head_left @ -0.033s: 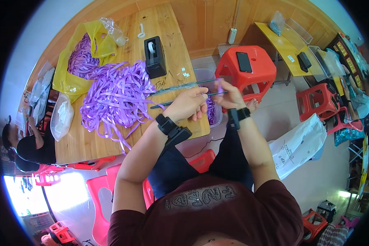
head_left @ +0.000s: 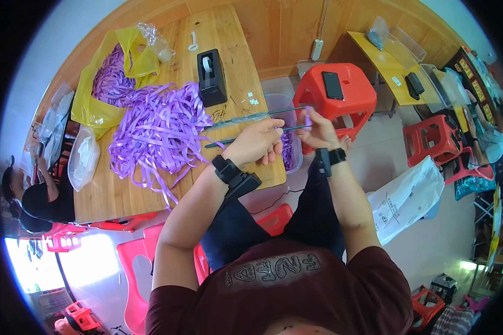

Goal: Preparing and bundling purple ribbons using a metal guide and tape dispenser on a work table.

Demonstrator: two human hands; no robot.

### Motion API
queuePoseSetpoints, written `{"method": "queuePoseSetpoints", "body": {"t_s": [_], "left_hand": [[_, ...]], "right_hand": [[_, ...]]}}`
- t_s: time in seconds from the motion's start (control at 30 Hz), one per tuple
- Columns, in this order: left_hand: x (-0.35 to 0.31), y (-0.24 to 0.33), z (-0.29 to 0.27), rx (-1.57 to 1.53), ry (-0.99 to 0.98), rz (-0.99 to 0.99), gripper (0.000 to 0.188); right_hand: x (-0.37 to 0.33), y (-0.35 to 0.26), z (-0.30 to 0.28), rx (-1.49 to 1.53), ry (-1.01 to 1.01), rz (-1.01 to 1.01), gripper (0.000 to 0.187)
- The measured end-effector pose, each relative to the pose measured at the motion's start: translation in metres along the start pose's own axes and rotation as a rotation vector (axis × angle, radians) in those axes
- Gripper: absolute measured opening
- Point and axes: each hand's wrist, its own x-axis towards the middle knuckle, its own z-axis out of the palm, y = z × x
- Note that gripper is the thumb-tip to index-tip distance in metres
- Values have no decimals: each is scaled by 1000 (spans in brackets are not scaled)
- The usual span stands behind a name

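Note:
A thin dark rod (head_left: 211,145) runs from the wooden table under my left hand and out past the table's end. Farther off, a second rod (head_left: 292,109) lies roughly parallel, with clear tape over its table part. My left hand (head_left: 256,142) is over the near rod, its fingers curled; what they pinch is hidden. At the rods' free ends, my right hand (head_left: 320,131) is closed on a short stretch of purple ribbon (head_left: 308,118). A big loose heap of purple ribbon (head_left: 159,128) lies left of my hands, and one strand reaches toward my left wrist.
A black tape dispenser (head_left: 211,84) stands on the table (head_left: 235,50). Below the rods is a clear bin (head_left: 297,159) with purple pieces. A yellow bag (head_left: 84,106) holds more ribbon. Beyond my right hand stands a red stool (head_left: 352,89) bearing a phone (head_left: 333,85).
My right hand has shifted slightly to the right, and the ribbon at its fingertips has moved with it. My left hand stays in place.

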Motion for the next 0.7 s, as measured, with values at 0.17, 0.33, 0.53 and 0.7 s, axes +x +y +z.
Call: {"method": "queuePoseSetpoints", "body": {"t_s": [0.17, 0.33, 0.53, 0.7], "left_hand": [[-2, 2, -1, 45, -59, 4, 47], [2, -2, 4, 48, -30, 44, 43], [-50, 16, -25, 273, 178, 158, 31], [-91, -1, -133, 883, 973, 469, 31]], "right_hand": [[-22, -14, 5, -280, 190, -52, 17], [17, -3, -11, -785, 268, 132, 32], [11, 11, -30, -1115, 436, -190, 23], [-49, 8, 42, -1126, 471, -393, 28]]}}
